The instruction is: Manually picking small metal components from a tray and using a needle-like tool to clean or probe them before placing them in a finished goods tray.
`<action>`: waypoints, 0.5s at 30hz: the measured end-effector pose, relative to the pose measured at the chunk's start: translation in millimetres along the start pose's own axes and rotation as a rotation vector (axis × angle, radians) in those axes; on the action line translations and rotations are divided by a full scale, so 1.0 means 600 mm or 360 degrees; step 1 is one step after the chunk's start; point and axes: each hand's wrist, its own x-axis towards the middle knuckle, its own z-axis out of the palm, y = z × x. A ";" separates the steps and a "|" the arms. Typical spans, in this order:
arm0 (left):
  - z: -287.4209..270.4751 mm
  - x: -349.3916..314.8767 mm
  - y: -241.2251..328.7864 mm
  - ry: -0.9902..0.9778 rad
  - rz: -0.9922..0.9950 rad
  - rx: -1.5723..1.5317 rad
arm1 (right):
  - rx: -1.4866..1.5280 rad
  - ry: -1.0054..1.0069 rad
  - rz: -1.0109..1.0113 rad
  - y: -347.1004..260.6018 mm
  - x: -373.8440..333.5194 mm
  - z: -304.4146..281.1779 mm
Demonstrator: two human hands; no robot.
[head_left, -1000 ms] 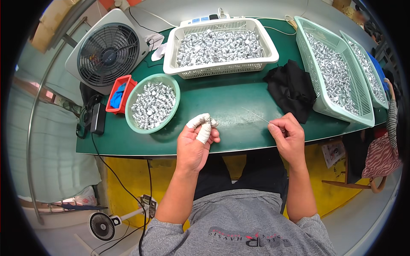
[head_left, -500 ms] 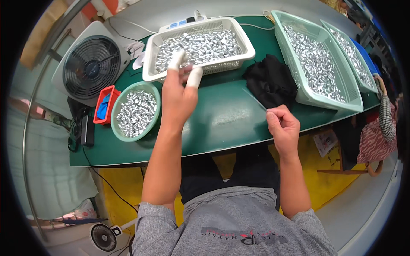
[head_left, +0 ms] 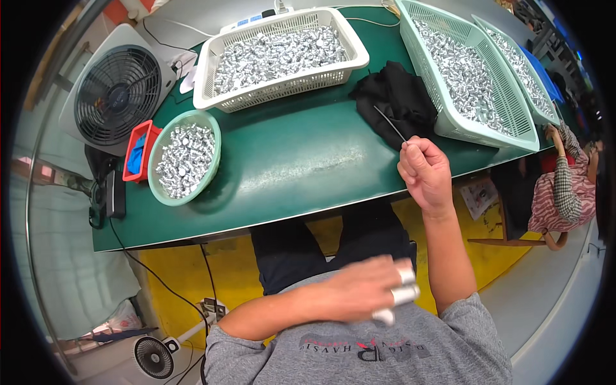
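Note:
My right hand (head_left: pixel 425 173) is closed on a thin metal rod (head_left: pixel 389 123), pinched between thumb and fingers. The rod slants up and left across a bundle of black cloth (head_left: pixel 399 106). Low in front of my grey shirt is my left hand (head_left: pixel 362 292), slightly blurred, with white finger covers (head_left: pixel 404 294) on several tips. Its fingers look stretched and apart, and nothing shows between them. Small silvery metal parts (head_left: pixel 282 58) fill a white basket (head_left: pixel 282 88) at the back. More silvery parts (head_left: pixel 185 160) lie in a round green bowl (head_left: pixel 217 151) at the table's left.
Two pale green baskets (head_left: pixel 449 106) of metal parts stand at the right of the green table (head_left: pixel 289 154). A box fan (head_left: pixel 119 96) and a red bin (head_left: pixel 133 176) with blue cloth are at left. Another person's arm (head_left: pixel 566 192) shows at far right.
My left hand has come back from the white basket to in front of my shirt. The rod in my right hand has tilted more upright. The view has shifted slightly.

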 end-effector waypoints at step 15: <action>-0.002 -0.006 -0.006 0.0279 0.0164 0.0282 | -0.0093 -0.0007 0.0031 -0.006 0.001 -0.013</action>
